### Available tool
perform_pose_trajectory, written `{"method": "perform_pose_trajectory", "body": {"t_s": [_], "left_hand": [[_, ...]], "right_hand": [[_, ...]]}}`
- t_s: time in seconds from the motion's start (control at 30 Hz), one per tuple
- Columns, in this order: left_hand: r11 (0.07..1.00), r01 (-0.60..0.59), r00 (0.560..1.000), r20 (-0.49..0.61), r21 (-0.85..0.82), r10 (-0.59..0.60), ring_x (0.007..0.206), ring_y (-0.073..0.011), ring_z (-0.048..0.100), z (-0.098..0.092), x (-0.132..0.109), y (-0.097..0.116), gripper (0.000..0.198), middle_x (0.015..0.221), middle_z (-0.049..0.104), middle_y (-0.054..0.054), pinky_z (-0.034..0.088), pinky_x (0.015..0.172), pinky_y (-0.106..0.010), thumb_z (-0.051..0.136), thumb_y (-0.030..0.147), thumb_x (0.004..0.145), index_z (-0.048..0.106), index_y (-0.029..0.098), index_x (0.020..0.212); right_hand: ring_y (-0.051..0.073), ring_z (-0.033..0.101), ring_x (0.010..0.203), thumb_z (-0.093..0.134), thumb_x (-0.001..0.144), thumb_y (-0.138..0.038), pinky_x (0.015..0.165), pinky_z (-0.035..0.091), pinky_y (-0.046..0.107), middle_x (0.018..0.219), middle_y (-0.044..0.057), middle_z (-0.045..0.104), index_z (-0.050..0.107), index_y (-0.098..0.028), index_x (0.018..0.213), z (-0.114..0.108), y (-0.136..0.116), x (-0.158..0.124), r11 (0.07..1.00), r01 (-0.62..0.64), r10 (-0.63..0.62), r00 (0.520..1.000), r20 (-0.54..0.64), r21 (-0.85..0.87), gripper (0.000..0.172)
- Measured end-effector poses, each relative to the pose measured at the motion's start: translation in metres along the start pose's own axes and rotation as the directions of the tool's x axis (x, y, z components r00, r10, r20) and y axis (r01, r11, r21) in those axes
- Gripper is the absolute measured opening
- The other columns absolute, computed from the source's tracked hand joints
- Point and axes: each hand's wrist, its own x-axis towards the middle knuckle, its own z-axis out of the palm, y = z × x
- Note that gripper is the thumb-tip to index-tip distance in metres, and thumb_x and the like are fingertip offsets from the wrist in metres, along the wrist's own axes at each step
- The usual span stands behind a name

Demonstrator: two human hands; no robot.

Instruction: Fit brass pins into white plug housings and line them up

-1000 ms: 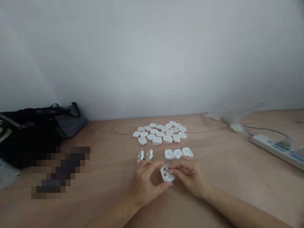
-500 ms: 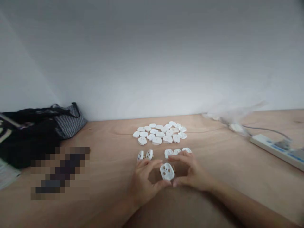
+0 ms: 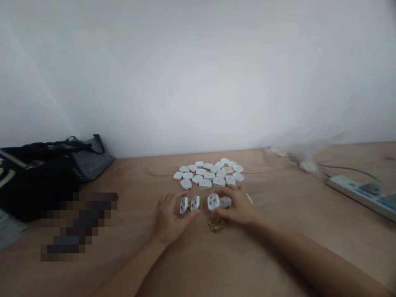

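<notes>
My right hand (image 3: 236,205) has its thumb and fingers around a white plug piece (image 3: 213,201) with several holes or pins in its face. Another white plug piece (image 3: 225,201) sits beside it, partly covered by that hand. My left hand (image 3: 170,212) lies low over the table, thumb and index finger apart. Between them stand two white plug pieces on edge, a left one (image 3: 183,205) and a right one (image 3: 195,203), with brass parts showing. Whether the fingers touch these is hard to tell. Small brass pieces (image 3: 217,227) lie in front of my right hand.
Several white plug pieces (image 3: 204,183) are spread behind my hands. To the right are a power strip (image 3: 365,198) with a cable and a clear plastic bag (image 3: 312,150). A black bag (image 3: 40,177) and a pixelated dark object (image 3: 80,225) are at the left. A wall closes the back.
My hands have drawn apart. The right one has carried the plug piece away from me to the row, while the left moved left and forward to the two upright pieces. Brass pieces now show on the table.
</notes>
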Motion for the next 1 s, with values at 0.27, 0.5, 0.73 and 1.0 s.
{"method": "perform_pose_trajectory", "body": {"t_s": [0.27, 0.5, 0.73, 1.0], "left_hand": [[0.952, -0.203, 0.965, 0.118, -0.231, 0.234, 0.067, -0.0151, 0.056, -0.003, -0.014, 0.024, 0.008, 0.069, 0.058, -0.002, 0.047, 0.065, -0.026, 0.056, 0.016, 0.082, 0.057, 0.019, 0.074], [0.953, 0.081, 0.889, 0.454, -0.293, 0.064, 0.063, -0.0122, 0.054, 0.010, -0.022, 0.031, 0.005, 0.080, 0.056, -0.003, 0.046, 0.056, -0.021, 0.059, 0.015, 0.078, 0.062, 0.015, 0.082], [0.959, 0.098, 0.844, 0.533, -0.267, 0.062, 0.072, -0.0148, 0.056, 0.016, -0.021, 0.031, 0.023, 0.087, 0.057, -0.004, 0.047, 0.064, -0.024, 0.053, 0.017, 0.085, 0.063, 0.018, 0.105], [0.972, 0.032, 0.848, 0.521, -0.231, 0.096, 0.076, -0.0168, 0.057, 0.023, -0.021, 0.035, 0.022, 0.082, 0.057, -0.004, 0.046, 0.070, -0.027, 0.049, 0.017, 0.088, 0.069, 0.018, 0.098]], "right_hand": [[0.027, 0.055, 0.097, 0.074, 0.064, -0.046, 0.088, 0.029, 0.045, 0.097, 0.005, 0.067, 0.061, -0.023, 0.105, 0.022, -0.002, 0.020, 0.991, 0.012, -0.004, 0.998, 0.059, -0.135, 0.049], [0.030, 0.047, 0.105, 0.064, 0.073, -0.050, 0.086, 0.029, 0.044, 0.110, 0.009, 0.060, 0.061, -0.027, 0.112, -0.009, 0.024, 0.012, 0.974, 0.009, 0.018, 0.993, 0.117, -0.228, 0.045], [0.030, 0.048, 0.104, 0.067, 0.072, -0.043, 0.085, 0.029, 0.044, 0.114, 0.007, 0.059, 0.063, -0.032, 0.110, -0.012, 0.033, 0.007, 0.968, 0.059, -0.005, 0.976, 0.217, -0.243, 0.041], [0.028, 0.049, 0.102, 0.067, 0.071, -0.041, 0.085, 0.029, 0.042, 0.107, 0.006, 0.064, 0.061, -0.026, 0.107, -0.014, 0.027, -0.013, 0.982, -0.035, 0.045, 0.998, 0.048, -0.188, 0.039]]}}
